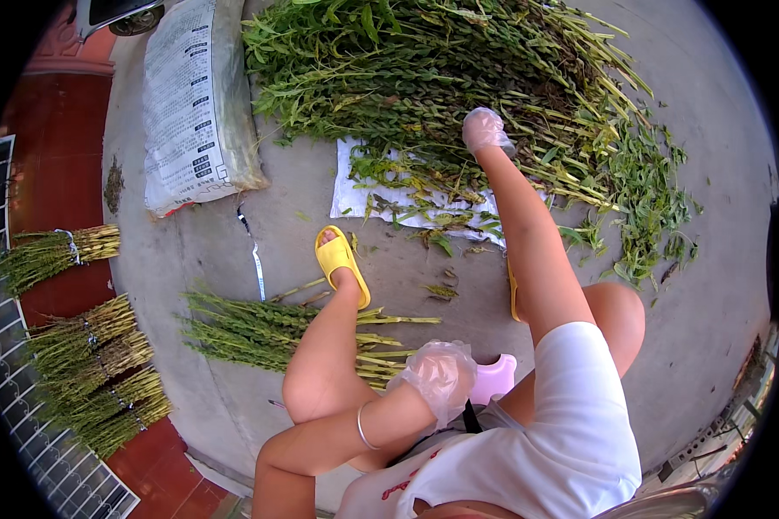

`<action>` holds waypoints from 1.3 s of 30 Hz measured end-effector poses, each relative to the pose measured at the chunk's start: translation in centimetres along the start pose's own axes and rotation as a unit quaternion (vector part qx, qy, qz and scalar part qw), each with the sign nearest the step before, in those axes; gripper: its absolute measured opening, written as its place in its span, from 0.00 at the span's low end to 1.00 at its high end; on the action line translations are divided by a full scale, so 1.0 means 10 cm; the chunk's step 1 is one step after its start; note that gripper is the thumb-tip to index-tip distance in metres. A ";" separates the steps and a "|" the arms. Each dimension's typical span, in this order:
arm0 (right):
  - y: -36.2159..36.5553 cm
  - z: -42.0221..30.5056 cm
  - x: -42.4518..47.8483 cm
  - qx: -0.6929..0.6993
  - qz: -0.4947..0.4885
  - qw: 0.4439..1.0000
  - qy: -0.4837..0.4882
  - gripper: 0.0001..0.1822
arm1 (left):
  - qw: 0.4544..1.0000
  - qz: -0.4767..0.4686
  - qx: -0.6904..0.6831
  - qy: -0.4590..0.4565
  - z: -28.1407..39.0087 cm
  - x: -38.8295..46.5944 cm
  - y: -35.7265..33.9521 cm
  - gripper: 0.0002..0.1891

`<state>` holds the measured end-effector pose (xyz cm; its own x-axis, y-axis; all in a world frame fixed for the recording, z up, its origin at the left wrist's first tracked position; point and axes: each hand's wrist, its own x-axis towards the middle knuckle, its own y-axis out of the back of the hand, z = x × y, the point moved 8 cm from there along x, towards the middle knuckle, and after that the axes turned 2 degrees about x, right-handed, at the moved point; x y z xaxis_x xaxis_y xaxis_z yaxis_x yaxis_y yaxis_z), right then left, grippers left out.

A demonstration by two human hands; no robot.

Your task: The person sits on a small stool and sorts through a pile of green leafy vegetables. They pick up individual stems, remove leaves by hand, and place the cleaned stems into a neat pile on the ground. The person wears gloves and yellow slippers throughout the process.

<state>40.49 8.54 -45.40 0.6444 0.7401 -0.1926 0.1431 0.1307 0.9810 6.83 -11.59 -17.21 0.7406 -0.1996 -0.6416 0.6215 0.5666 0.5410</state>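
My right hand (484, 130), in a clear plastic glove, reaches out to the near side of a large pile of leafy sesame-like stalks (428, 78). It touches the stalks; its fingers are turned away, so a grip cannot be made out. My left hand (443, 375), gloved the same way, is bent in close to my lap beside a pink plastic stool (495, 377). Its fingers are mostly hidden under the loose film. Left of it, a smaller bunch of cut green stalks (253, 329) lies on the concrete, passing behind my left leg.
A white woven sack (354, 188) lies partly under the pile. Stripped leaves (652, 194) are scattered at right. A large printed bag (182, 117) lies at upper left, near a loose strip (258, 269). Tied bundles (91, 350) line the red tiled edge. Yellow slippers (341, 259) are on my feet.
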 end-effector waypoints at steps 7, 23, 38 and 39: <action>0.45 -0.06 -0.46 0.102 -0.024 0.985 0.137 0.14 | 0.994 -0.053 0.078 0.058 -0.22 0.01 -0.06 0.08; 3.22 -1.01 -2.23 0.654 -0.095 0.712 0.238 0.08 | 0.863 0.450 -0.116 0.199 -1.32 -0.86 1.32 0.22; 2.87 -0.96 -3.47 0.217 -0.224 0.892 0.328 0.26 | 0.729 0.462 -0.483 -0.150 -0.54 -1.08 1.91 0.45; 2.91 -0.92 -3.46 0.125 -0.240 0.900 0.342 0.26 | 0.727 0.445 -0.503 -0.141 -0.59 -0.98 1.80 0.42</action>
<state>15.41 -7.21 -10.00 -0.1365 0.8825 -0.4500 0.5018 0.4533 0.7367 9.27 5.28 -4.33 0.8462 0.5288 -0.0663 -0.5328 0.8415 -0.0893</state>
